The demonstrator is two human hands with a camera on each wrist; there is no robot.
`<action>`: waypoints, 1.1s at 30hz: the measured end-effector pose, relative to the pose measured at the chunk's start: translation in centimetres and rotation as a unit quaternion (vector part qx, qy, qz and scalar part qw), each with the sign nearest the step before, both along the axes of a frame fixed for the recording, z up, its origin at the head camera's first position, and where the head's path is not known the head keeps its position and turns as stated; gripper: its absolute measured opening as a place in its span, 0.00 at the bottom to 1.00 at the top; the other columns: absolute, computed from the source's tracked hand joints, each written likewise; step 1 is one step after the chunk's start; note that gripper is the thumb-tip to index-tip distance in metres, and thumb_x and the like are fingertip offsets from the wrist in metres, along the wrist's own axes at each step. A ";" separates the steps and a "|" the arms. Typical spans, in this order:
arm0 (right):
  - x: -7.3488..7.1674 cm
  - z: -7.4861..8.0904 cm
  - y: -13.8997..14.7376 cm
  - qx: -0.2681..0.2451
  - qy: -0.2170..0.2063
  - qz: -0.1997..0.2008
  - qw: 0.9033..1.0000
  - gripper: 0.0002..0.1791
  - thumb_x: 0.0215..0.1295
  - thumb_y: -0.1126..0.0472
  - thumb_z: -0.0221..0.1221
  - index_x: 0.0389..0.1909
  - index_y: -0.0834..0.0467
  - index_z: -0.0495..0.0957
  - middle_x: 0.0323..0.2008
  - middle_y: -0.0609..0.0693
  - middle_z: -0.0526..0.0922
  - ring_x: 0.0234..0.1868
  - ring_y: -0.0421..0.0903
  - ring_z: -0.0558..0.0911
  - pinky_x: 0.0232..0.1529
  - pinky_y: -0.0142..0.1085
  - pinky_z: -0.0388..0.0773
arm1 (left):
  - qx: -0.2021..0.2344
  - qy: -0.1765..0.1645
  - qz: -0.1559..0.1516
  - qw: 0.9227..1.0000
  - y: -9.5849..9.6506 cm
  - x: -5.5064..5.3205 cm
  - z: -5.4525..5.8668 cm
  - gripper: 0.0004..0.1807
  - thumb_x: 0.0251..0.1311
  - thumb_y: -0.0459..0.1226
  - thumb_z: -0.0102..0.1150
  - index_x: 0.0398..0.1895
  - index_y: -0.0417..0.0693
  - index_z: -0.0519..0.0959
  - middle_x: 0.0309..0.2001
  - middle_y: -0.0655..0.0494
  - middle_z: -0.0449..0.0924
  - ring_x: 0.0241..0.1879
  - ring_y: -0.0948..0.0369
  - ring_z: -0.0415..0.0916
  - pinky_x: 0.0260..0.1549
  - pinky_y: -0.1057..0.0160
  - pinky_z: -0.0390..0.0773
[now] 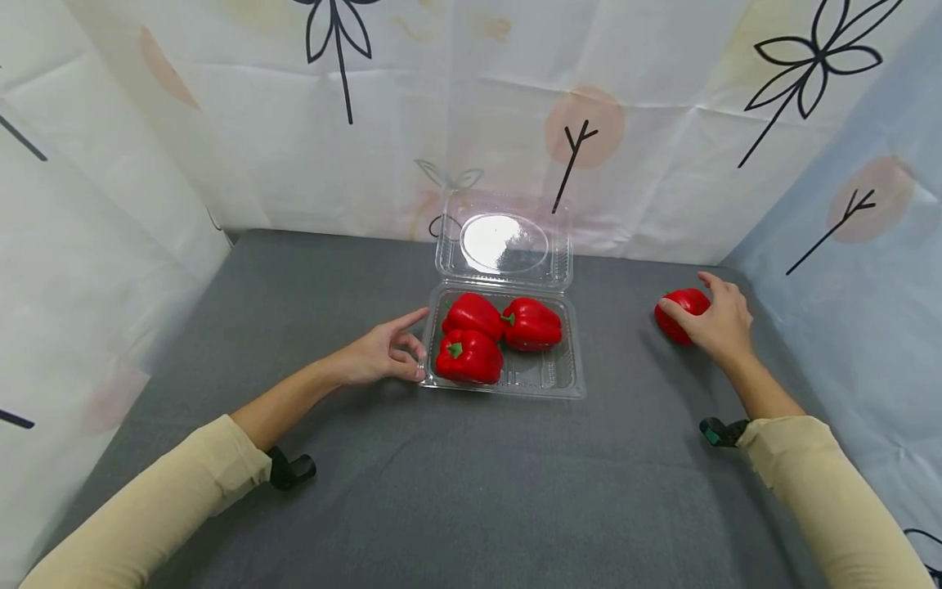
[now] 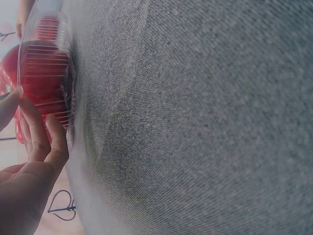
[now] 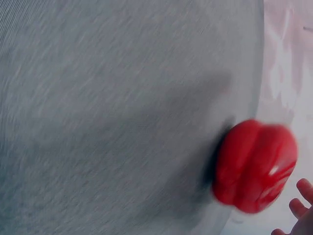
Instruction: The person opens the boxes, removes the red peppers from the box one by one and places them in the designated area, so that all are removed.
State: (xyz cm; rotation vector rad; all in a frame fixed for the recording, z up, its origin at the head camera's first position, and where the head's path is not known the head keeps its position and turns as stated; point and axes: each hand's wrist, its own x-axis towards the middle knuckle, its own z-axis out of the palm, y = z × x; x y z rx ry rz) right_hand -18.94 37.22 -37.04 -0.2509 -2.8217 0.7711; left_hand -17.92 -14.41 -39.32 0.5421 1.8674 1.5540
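Red pepper (image 3: 255, 166) may roll if the wide-spread, empty right hand (image 1: 719, 323) nudges it; left hand (image 1: 383, 354) pinches container (image 1: 543, 373) rim.

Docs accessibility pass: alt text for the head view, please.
A person's left grip touches the edge of an open clear container holding three red peppers on a gray table; off to the right, the right grip is at a fourth pepper.

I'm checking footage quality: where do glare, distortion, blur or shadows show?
Head: white glare on the clear lid; left wrist: the ribbed container wall stripes the red peppers behind it; right wrist: the single pepper has soft edges, with dark shadow beside it on the gray cloth.
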 end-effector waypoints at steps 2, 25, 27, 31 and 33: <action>-0.1 0.4 -0.8 0.000 -0.001 0.015 1.000 0.45 0.66 0.44 0.60 0.76 0.62 0.53 0.70 0.70 0.57 0.69 0.69 0.56 0.60 0.71 0.52 | 0.001 0.000 0.000 1.000 0.0 0.0 0.0 0.53 0.60 0.26 0.63 0.81 0.48 0.40 0.45 0.43 0.75 0.38 0.56 0.81 0.45 0.63 0.80; 0.0 1.6 -9.4 -0.060 -0.048 0.301 0.950 0.57 0.57 0.52 0.71 0.80 0.46 0.44 0.76 0.60 0.55 0.74 0.61 0.59 0.64 0.65 0.60 | 0.003 -0.003 0.002 1.000 0.0 0.1 0.1 0.53 0.60 0.26 0.63 0.81 0.48 0.40 0.45 0.44 0.75 0.38 0.55 0.81 0.44 0.63 0.80; 0.0 1.6 -10.1 -0.062 -0.040 0.323 0.943 0.59 0.55 0.54 0.73 0.80 0.46 0.43 0.75 0.60 0.57 0.73 0.60 0.61 0.64 0.65 0.61 | 0.004 -0.002 0.003 1.000 0.0 0.1 0.1 0.53 0.60 0.26 0.63 0.81 0.48 0.40 0.45 0.44 0.75 0.37 0.55 0.80 0.44 0.63 0.80; -0.2 1.7 -11.3 -0.063 -0.031 0.357 0.931 0.63 0.51 0.56 0.76 0.80 0.46 0.42 0.73 0.60 0.62 0.71 0.58 0.66 0.64 0.64 0.62 | 0.003 -0.004 0.002 1.000 0.0 0.1 0.1 0.53 0.60 0.26 0.63 0.81 0.48 0.40 0.45 0.44 0.75 0.37 0.55 0.80 0.44 0.63 0.80; -0.3 1.7 -11.8 -0.067 -0.038 0.368 0.927 0.64 0.50 0.56 0.76 0.80 0.45 0.42 0.72 0.60 0.65 0.70 0.58 0.67 0.63 0.65 0.62 | 0.002 -0.004 0.002 1.000 0.0 0.2 0.1 0.53 0.60 0.26 0.63 0.81 0.48 0.40 0.45 0.44 0.75 0.38 0.56 0.80 0.44 0.63 0.80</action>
